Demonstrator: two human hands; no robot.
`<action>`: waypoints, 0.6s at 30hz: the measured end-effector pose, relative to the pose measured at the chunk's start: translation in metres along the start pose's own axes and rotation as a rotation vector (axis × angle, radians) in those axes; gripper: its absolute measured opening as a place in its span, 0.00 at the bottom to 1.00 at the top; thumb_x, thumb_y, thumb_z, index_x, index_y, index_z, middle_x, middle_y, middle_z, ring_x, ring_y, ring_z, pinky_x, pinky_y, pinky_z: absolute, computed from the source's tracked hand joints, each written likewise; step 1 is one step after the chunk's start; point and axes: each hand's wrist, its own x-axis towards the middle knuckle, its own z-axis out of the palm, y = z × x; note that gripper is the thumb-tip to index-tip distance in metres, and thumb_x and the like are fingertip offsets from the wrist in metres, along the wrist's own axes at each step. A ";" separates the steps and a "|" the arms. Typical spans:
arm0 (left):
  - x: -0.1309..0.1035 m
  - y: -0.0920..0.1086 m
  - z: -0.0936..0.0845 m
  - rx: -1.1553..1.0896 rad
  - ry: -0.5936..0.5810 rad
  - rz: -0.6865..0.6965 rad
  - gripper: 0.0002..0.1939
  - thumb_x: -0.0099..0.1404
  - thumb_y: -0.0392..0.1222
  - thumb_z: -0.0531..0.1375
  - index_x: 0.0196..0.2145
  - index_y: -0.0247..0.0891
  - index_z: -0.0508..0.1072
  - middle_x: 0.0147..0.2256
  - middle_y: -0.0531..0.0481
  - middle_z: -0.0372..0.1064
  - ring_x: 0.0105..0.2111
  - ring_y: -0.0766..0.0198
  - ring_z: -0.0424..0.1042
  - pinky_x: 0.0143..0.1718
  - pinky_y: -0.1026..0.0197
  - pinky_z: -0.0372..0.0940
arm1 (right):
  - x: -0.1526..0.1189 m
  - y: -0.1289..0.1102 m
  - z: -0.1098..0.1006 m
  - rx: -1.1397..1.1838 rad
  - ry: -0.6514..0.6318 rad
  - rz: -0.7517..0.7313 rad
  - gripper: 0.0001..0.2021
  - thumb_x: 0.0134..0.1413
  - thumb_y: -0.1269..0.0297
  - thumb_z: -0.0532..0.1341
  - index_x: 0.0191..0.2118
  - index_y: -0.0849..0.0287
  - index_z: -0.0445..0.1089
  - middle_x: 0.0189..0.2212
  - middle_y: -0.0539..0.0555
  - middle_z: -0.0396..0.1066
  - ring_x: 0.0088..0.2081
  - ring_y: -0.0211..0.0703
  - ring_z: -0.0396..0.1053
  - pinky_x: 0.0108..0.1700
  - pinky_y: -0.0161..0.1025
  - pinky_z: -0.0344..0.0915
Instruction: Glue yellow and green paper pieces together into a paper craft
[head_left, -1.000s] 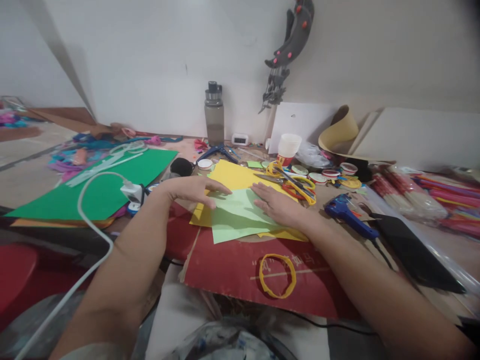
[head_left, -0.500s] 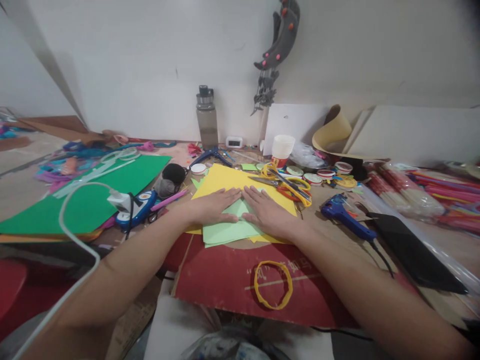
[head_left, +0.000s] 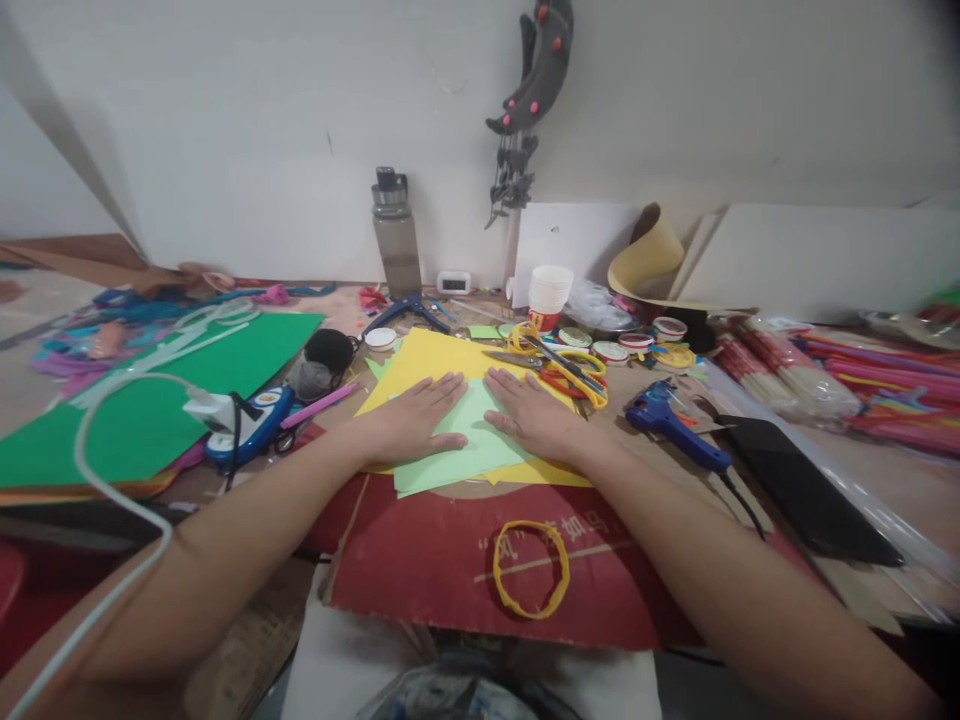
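Note:
Both palms lie flat on light green paper (head_left: 469, 450), which rests on yellow sheets (head_left: 431, 350). My left hand (head_left: 420, 420) covers the paper's left part, with its fingers stretched out and thumb pointing inward. Over the right part, my right hand (head_left: 532, 415) presses down with fingers extended and its thumb toward the middle. A strip of green paper shows between the two hands. Beyond my right fingertips, yellow-handled scissors (head_left: 574, 375) lie on the yellow paper. Nearer to me, a yellow paper ring (head_left: 531, 570) sits on a red board (head_left: 420, 560).
At right lie a blue glue gun (head_left: 679, 425) and a black phone-like slab (head_left: 810, 490). Green sheets (head_left: 247, 370) and a blue-and-white power strip (head_left: 251, 425) with a white cable are at left. A grey bottle (head_left: 396, 245) and paper cups (head_left: 550, 292) stand behind.
My hands have slid apart, baring more of the green paper between them. The whole view has shifted slightly, so the things appear further left.

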 end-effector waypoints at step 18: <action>0.008 0.009 0.013 0.004 0.129 -0.097 0.50 0.67 0.71 0.39 0.70 0.25 0.44 0.71 0.32 0.35 0.71 0.50 0.36 0.69 0.51 0.35 | 0.013 -0.025 0.001 0.069 0.013 -0.136 0.39 0.68 0.44 0.39 0.72 0.71 0.43 0.71 0.65 0.40 0.72 0.53 0.37 0.70 0.54 0.37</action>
